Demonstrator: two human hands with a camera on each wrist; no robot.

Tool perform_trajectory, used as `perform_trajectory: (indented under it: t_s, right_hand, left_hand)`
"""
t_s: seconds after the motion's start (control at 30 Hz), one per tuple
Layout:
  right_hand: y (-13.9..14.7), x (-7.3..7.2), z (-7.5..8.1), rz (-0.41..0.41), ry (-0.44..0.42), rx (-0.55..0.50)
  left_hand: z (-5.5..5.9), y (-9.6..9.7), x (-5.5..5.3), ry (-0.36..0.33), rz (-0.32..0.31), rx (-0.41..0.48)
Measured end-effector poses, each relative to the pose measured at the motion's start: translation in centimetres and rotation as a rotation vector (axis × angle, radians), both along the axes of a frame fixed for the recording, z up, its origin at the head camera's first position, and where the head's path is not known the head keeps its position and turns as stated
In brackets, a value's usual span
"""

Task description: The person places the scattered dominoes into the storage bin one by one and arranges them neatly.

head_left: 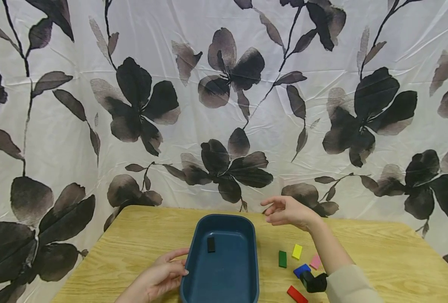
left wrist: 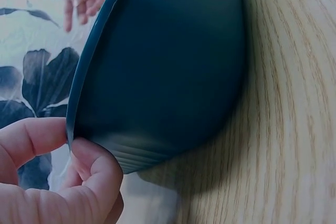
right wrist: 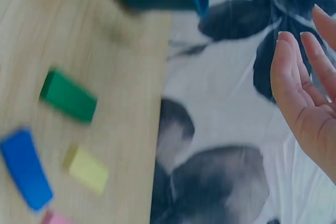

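A dark blue plastic tub [head_left: 224, 265] stands on the wooden table, with one small black block [head_left: 211, 245] lying inside it. My left hand [head_left: 163, 273] pinches the tub's left rim between thumb and fingers; the left wrist view shows the rim [left wrist: 86, 56] closely. Nothing is in my right hand [head_left: 290, 212], which hovers in the air near the table's far edge, to the right of the tub, its fingers loosely bent. Below it on the table lie a green block [head_left: 282, 259], a yellow block [head_left: 297, 251], a blue block [head_left: 302, 271], a pink block [head_left: 316, 261] and a red block [head_left: 297, 294].
A black device [head_left: 313, 281] at my right wrist partly covers the area beside the blue block. Behind the wooden table [head_left: 152, 227] hangs a white cloth [head_left: 277, 139] printed with dark flowers.
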State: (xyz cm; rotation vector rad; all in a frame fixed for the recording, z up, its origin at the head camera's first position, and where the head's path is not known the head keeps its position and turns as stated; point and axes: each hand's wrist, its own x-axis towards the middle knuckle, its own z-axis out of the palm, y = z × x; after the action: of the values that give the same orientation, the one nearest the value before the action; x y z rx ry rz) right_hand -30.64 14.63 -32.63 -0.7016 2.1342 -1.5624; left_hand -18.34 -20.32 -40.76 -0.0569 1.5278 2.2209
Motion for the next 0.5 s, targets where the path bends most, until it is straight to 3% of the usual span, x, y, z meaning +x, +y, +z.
perform_trajectory:
  t_s: [0.5]
  right_hand:
    - [8.8,0.9,-2.0,-0.063,-0.008,0.057]
  left_hand:
    - [0.1,0.1,0.2,-0.032,0.041,-0.003]
